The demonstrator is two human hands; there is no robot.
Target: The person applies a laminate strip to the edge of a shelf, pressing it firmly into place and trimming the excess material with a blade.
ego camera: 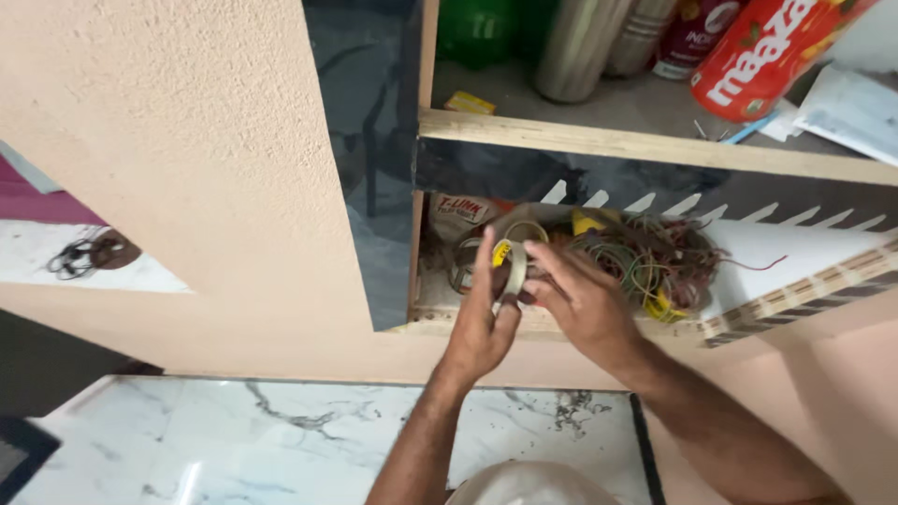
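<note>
- The left hand (482, 323) sits just below the middle of the frame, its fingers closed around a pale roll of tape (514, 265), which it holds upright on edge at the front lip of the lower shelf (561, 323).
- The right hand (585, 304) is just to the right of it, fingers spread and slightly curled, the fingertips touching the rim of the roll; they are not clamped on it.
- Just right of the hands, on the same shelf, lies a tangled bundle of thin wires (645, 262) in green, red and yellow.
- Behind the roll, further back in the shelf, rests a small printed packet (461, 213), partly hidden.
- Along the top of the frame, the upper shelf (655, 145) carries a red bottle (767, 51) lying tilted, a steel tumbler (575, 47) and a green bottle (477, 28).
- A peach-coloured textured wall (187, 140) fills the upper left of the frame.
- A white marbled counter (281, 440) spreads across the bottom of the frame beneath both forearms.
- At the left edge, a dark coiled cord (89, 254) lies on a separate white surface.
</note>
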